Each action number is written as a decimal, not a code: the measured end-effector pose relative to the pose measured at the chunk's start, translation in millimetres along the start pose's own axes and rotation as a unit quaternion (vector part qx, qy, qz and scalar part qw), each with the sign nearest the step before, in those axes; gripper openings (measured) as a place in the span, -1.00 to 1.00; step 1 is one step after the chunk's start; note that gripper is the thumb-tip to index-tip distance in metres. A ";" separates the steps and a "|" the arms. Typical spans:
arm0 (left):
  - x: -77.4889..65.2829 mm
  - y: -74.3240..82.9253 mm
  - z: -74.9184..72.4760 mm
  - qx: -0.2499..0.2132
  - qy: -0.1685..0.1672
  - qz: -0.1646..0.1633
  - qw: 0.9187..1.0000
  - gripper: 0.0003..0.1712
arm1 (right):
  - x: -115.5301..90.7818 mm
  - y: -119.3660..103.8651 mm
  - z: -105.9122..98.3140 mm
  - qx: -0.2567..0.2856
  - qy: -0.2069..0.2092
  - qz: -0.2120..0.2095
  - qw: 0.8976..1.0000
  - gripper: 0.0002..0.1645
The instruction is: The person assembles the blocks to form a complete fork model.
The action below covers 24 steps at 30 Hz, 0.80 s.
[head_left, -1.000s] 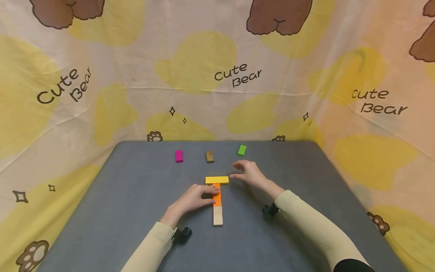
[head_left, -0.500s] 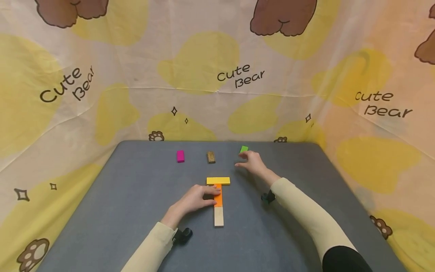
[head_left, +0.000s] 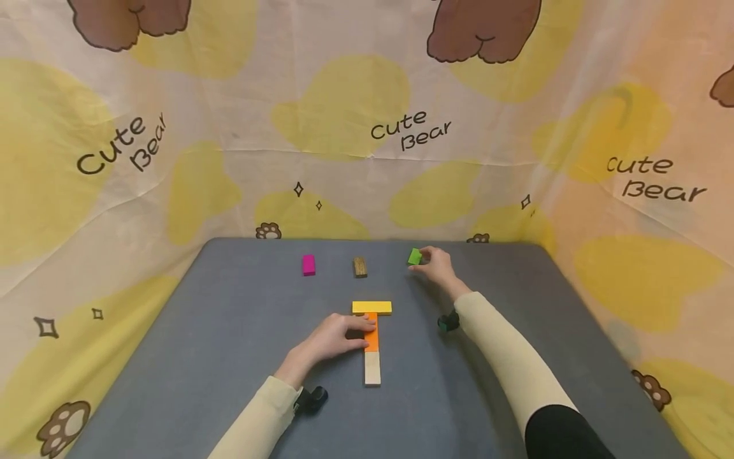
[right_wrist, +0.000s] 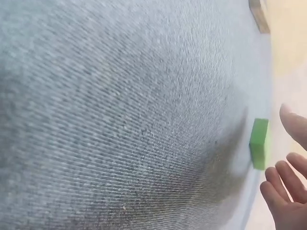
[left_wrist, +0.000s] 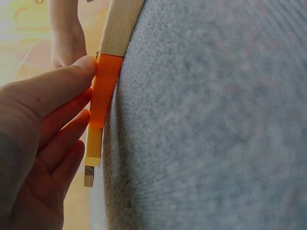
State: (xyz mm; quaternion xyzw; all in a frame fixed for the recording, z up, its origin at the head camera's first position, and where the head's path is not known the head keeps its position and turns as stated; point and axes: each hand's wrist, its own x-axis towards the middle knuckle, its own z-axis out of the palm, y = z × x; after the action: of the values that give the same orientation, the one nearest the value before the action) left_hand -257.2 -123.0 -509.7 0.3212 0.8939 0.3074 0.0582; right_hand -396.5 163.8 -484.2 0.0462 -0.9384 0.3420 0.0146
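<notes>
On the table lies a T of blocks. A yellow block [head_left: 371, 308] forms the bar, an orange block [head_left: 371, 333] comes below it, and a plain wooden block [head_left: 372, 369] follows end to end. My left hand [head_left: 331, 336] rests its thumb and fingertips on the orange block; the left wrist view shows the fingers fairly straight along its face. At the far right of the table, my right hand [head_left: 438, 268] hovers beside a green block [head_left: 414, 257]. In the right wrist view, thumb and fingers stand spread, apart from the green block [right_wrist: 259, 143].
A magenta block [head_left: 308, 265] and a brown wood-grain block [head_left: 360, 267] lie in the far row, left of the green one. The grey table [head_left: 241, 357] ends just behind them. A printed curtain [head_left: 338, 115] hangs at the back and sides.
My right hand has moved away from the yellow block, forward to the green block. My left hand stays at the orange block. The whole head view has shifted slightly.
</notes>
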 end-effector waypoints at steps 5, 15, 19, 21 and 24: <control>-1.3 1.6 -0.3 -0.001 0.001 0.003 1.000 -0.56 | 3.5 6.9 2.3 -0.005 0.022 0.033 0.999 -0.22; -2.3 1.9 0.1 0.001 0.007 0.006 1.000 -0.57 | 7.8 14.6 9.5 0.007 0.012 0.039 0.999 -0.11; -2.5 1.4 0.7 -0.001 0.006 0.005 1.000 -0.57 | 8.6 13.6 12.9 0.017 0.010 0.039 0.999 -0.10; -2.6 1.5 0.6 -0.001 0.006 0.005 1.000 -0.57 | 9.5 13.6 14.6 0.018 0.008 0.042 0.999 -0.10; -2.7 1.3 0.4 -0.002 0.006 0.005 1.000 -0.58 | 11.2 13.2 17.1 0.017 0.005 0.047 0.999 -0.09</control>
State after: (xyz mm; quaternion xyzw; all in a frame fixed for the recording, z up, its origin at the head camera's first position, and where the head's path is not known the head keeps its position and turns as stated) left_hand -254.2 -123.7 -509.6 0.3237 0.8921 0.3110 0.0519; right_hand -408.8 162.0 -505.0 0.0007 -0.9337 0.3581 0.0025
